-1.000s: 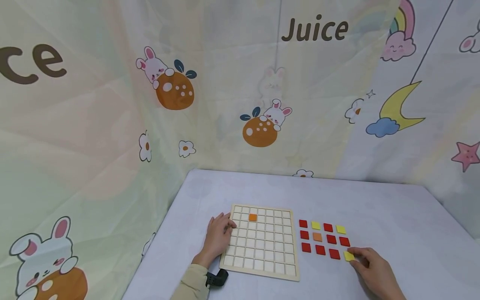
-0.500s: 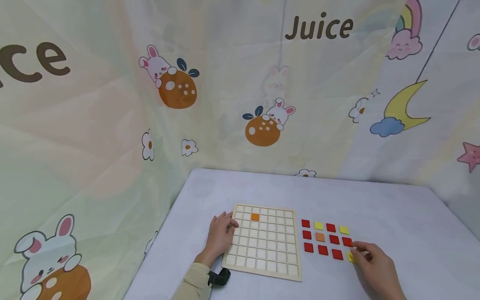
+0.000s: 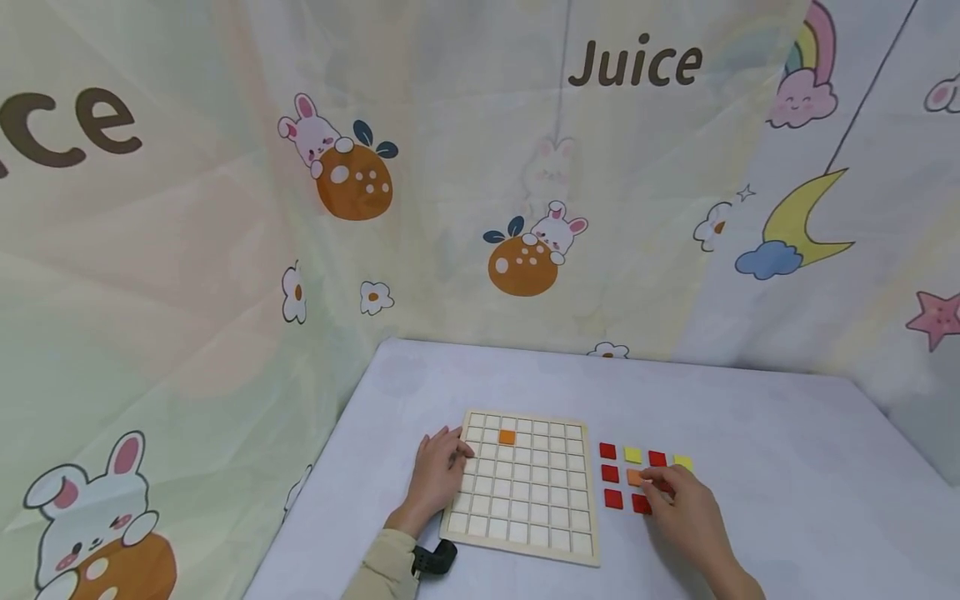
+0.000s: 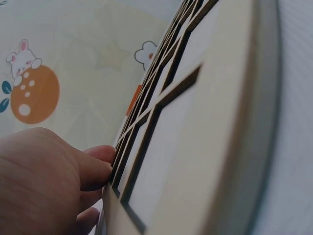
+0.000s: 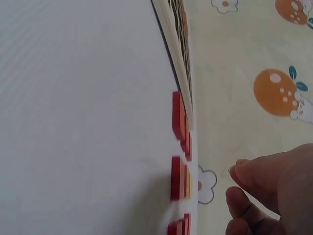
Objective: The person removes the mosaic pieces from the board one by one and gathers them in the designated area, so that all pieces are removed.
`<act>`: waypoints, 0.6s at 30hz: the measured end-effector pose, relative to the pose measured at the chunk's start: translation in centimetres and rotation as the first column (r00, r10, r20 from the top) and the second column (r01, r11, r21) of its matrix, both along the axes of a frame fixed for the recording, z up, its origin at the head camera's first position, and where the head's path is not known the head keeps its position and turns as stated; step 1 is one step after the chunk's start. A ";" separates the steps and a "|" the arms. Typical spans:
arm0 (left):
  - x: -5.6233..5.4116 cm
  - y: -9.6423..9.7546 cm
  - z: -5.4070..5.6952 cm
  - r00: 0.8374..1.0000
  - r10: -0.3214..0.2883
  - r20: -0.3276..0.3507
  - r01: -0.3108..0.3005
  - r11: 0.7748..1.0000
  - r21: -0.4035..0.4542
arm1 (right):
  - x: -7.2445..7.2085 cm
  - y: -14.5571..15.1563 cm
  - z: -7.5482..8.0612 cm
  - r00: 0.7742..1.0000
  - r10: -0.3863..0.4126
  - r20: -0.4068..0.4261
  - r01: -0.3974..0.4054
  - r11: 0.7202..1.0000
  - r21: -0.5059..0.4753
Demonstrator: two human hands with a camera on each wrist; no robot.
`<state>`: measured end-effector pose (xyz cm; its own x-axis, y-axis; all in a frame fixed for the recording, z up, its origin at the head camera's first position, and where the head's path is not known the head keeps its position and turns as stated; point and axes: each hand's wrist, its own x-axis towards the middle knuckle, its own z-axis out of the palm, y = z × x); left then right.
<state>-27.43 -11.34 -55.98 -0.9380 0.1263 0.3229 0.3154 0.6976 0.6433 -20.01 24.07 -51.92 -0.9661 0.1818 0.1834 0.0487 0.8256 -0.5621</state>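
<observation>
A wooden grid board (image 3: 517, 554) lies on the table, with one orange tile (image 3: 507, 437) in a cell near its far edge. At its left side my left hand (image 3: 437, 471) rests with its fingertips on the rim; the left wrist view shows these fingers (image 4: 100, 169) touching the frame. My right hand (image 3: 690, 512) hovers over the loose tiles right of the board, fingertips right at an orange tile (image 3: 634, 477). In the right wrist view its thumb and fingers stand apart with nothing between them. Several tiles are hidden under this hand.
Red tiles (image 3: 607, 451) and yellow tiles (image 3: 632, 455) lie in rows close to the board's right edge. A black strap device (image 3: 435, 557) is on the left wrist. Behind the white table (image 3: 772, 433) hangs a printed cloth backdrop (image 3: 442, 217).
My right hand has moved left, from the yellow tile at the near right corner to the orange tile in the middle row. The left hand stays at the board's edge.
</observation>
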 end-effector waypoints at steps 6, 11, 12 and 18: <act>0.0 0.0 0.1 1.000 0.005 0.010 -0.005 1.000 0.012 | -1.8 -2.4 -0.2 0.998 0.067 -0.019 -0.067 0.998 -0.015; 0.1 0.2 0.0 1.000 0.003 0.006 -0.003 1.000 0.004 | -2.7 -4.3 -0.4 0.995 0.102 -0.010 -0.103 0.994 -0.037; 0.1 0.2 0.0 1.000 0.004 0.006 -0.004 1.000 0.002 | -2.8 -4.8 -0.4 0.994 0.107 -0.009 -0.107 0.994 -0.035; 0.1 0.0 -0.1 1.000 0.005 0.002 -0.005 1.000 0.012 | -4.1 -7.2 -0.5 0.990 0.141 -0.009 -0.141 0.989 -0.031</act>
